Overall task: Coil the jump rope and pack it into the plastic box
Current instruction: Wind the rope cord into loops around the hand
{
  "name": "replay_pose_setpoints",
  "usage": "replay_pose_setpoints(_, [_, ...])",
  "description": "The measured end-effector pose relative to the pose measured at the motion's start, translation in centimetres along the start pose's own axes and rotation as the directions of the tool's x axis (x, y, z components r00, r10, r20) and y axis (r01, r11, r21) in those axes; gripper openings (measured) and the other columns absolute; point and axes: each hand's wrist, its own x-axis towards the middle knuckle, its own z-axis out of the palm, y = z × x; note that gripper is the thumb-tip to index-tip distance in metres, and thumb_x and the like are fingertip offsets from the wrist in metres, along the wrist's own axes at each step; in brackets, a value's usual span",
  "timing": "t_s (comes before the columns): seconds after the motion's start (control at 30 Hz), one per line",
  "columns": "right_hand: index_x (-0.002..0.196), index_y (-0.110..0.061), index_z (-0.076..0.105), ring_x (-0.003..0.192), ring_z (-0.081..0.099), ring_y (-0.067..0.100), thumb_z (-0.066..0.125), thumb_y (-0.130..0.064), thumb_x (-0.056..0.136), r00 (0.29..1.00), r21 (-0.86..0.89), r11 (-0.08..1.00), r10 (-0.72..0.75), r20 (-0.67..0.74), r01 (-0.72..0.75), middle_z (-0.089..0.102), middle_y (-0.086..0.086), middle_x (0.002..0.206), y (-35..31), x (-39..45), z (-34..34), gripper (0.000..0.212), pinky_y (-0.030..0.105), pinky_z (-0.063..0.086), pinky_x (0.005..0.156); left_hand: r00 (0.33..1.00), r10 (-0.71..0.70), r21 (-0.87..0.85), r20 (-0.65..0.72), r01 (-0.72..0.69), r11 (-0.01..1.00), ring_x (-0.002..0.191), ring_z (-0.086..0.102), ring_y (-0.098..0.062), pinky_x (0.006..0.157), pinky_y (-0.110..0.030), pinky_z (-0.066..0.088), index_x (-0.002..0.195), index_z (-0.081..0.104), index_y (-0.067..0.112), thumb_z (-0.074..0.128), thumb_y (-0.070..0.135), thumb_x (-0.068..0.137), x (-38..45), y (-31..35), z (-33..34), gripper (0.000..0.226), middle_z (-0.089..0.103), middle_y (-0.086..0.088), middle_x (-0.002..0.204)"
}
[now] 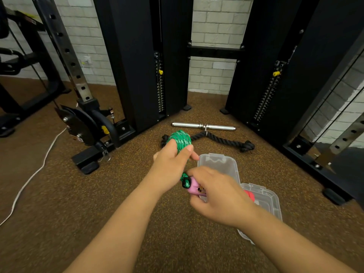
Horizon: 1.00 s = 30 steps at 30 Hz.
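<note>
The green braided jump rope [181, 139] is wound in a tight bundle around the fingers of my left hand [171, 166], which is closed on it above the floor. A short length of rope runs down to a pink handle [192, 186], and my right hand [214, 196] grips that handle just below the left hand. The clear plastic box [218, 163] lies open on the floor right behind my hands. Its hinged other half [270, 201] sits to the right, partly hidden by my right forearm, with something red [248, 194] inside.
A chrome bar [202, 126] and a black thick rope attachment [222, 139] lie on the brown speckled floor beyond the box. Black weight-stack columns [145, 62] stand left and right. A pulley base [86, 127] and a white cable [35, 170] are on the left.
</note>
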Motion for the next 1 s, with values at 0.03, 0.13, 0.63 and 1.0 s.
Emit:
replay_pose_setpoints(0.03, [0.095, -0.030, 0.046, 0.082, 0.050, 0.003, 0.052, -0.031, 0.078, 1.000, -0.005, 1.000, -0.028, -0.005, 0.028, 0.053, -0.013, 0.089, 0.0, 0.0, -0.2, 0.018, 0.024, 0.043, 0.065, 1.000, -0.002, 0.059, 0.027, 0.001, 0.998, 0.117, 0.051, -0.019, 0.100, -0.044, 0.042, 0.086, 0.066, 0.033, 0.041, 0.055, 0.088, 0.1, -0.4, -0.1, 0.034, 0.068, 0.019, 0.097])
replay_pose_setpoints(0.13, [0.099, -0.031, 0.051, 0.078, 0.055, 0.000, 0.054, -0.035, 0.077, 0.996, 0.008, 0.999, -0.046, -0.070, 0.047, 0.059, -0.015, 0.090, 0.0, -0.2, -1.0, 0.023, 0.021, 0.048, 0.061, 0.987, -0.073, 0.047, 0.143, 0.067, 0.997, 0.126, 0.044, -0.022, 0.105, -0.046, 0.038, 0.098, 0.066, 0.034, 0.023, 0.079, 0.081, -0.1, -0.7, -0.3, 0.064, 0.066, 0.005, 0.110])
replay_pose_setpoints(0.63, [0.119, -0.037, 0.052, 0.057, 0.053, -0.002, 0.059, 0.002, 0.073, 0.934, 0.701, 0.621, 0.294, 0.204, -0.349, 0.061, -0.017, 0.073, 1.1, 0.8, -0.5, 0.061, 0.018, 0.043, 0.054, 0.981, -0.051, 0.182, 0.189, 0.016, 0.983, 0.035, 0.040, -0.007, 0.058, -0.033, 0.040, 0.048, 0.041, 0.020, 0.017, 0.078, 0.082, -1.0, 1.9, 0.6, 0.071, 0.042, 0.007, 0.037])
replay_pose_setpoints(1.0, [0.080, -0.022, 0.063, 0.056, 0.052, 0.005, 0.063, -0.021, 0.071, 0.860, 0.517, 0.712, 0.500, 0.102, -0.475, 0.060, -0.007, 0.064, 3.1, 1.3, -0.5, 0.009, 0.021, 0.043, 0.052, 0.864, -0.139, -0.237, 0.484, 0.282, 0.930, 0.068, 0.050, -0.019, 0.078, -0.037, 0.039, 0.072, 0.065, 0.015, 0.068, 0.042, 0.072, 0.3, 1.0, 0.0, 0.027, 0.055, -0.004, 0.064])
